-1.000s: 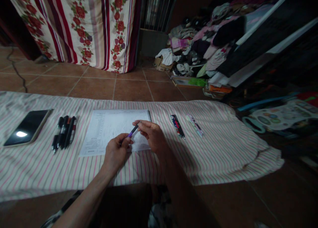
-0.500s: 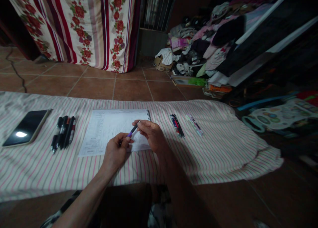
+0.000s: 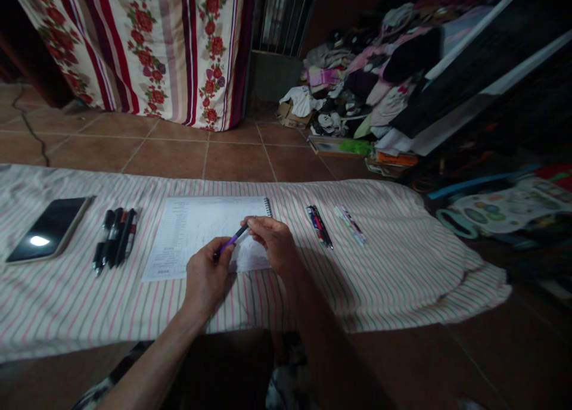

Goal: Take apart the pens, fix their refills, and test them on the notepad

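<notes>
A slim pen (image 3: pixel 233 239) with a purple barrel and dark ends slants between my two hands. My left hand (image 3: pixel 208 273) pinches its lower left part between thumb and fingers. At its upper right end, the fingertips of my right hand (image 3: pixel 273 238) are closed on the pen. Both hands hover over the near part of a spiral notebook (image 3: pixel 201 219), whose page carries printed lines and faint marks. Just right of the notebook lie a few dark and red pens (image 3: pixel 319 226), and past them some pale patterned pens (image 3: pixel 351 224).
On the striped cloth (image 3: pixel 393 267) at the left lie a smartphone (image 3: pixel 49 228) and a group of several black pens (image 3: pixel 115 238). Beyond the cloth is a tiled floor (image 3: pixel 170 157), with a flowered curtain (image 3: pixel 174 52) and a heap of clothes (image 3: pixel 357 82) behind.
My left hand has shifted slightly left and down along the pen, so more of the purple barrel shows. My right hand stays nearly in place.
</notes>
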Demonstrator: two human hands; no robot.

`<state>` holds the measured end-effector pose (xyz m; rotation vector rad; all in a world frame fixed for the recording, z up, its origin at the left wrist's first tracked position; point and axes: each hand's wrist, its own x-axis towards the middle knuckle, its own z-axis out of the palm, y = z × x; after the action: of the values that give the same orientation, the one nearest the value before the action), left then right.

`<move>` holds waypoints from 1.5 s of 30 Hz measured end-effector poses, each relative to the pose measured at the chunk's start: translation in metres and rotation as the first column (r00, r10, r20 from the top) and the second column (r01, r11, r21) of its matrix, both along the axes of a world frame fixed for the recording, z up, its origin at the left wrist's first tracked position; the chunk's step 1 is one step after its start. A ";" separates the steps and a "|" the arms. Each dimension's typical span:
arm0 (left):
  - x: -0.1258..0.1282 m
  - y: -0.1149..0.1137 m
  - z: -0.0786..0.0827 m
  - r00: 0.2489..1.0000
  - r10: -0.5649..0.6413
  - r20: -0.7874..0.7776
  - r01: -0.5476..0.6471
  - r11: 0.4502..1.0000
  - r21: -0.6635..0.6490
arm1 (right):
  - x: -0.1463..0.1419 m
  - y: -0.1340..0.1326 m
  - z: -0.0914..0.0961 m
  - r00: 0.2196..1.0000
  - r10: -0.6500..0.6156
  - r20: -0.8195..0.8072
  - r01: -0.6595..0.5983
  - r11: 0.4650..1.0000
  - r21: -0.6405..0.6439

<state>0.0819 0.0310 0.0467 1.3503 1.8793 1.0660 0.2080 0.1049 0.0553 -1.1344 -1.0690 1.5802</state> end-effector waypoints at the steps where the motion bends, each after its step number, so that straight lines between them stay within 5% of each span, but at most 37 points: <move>1: 0.000 0.000 0.000 1.000 0.004 -0.004 -0.004 1.000 0.009 | 0.000 0.000 0.000 1.000 -0.002 -0.001 0.002 1.000 -0.001; 14: 0.000 0.006 -0.005 0.945 -0.009 0.328 0.009 1.000 0.000 | -0.002 -0.002 0.003 0.995 0.065 -0.074 -0.070 0.995 -0.071; 22: 0.006 0.007 0.012 0.793 0.025 0.608 0.014 0.998 -0.060 | -0.003 -0.004 0.003 0.989 0.123 -0.084 -0.131 0.987 -0.091; 45: 0.000 0.003 0.003 0.796 -0.051 0.603 0.125 0.989 -0.082 | -0.001 -0.001 0.005 0.999 -0.046 -0.024 0.043 0.995 -0.087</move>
<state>0.0815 0.0339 0.0498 0.8730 1.3609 1.1455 0.2071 0.1036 0.0601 -1.1837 -0.9600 1.6150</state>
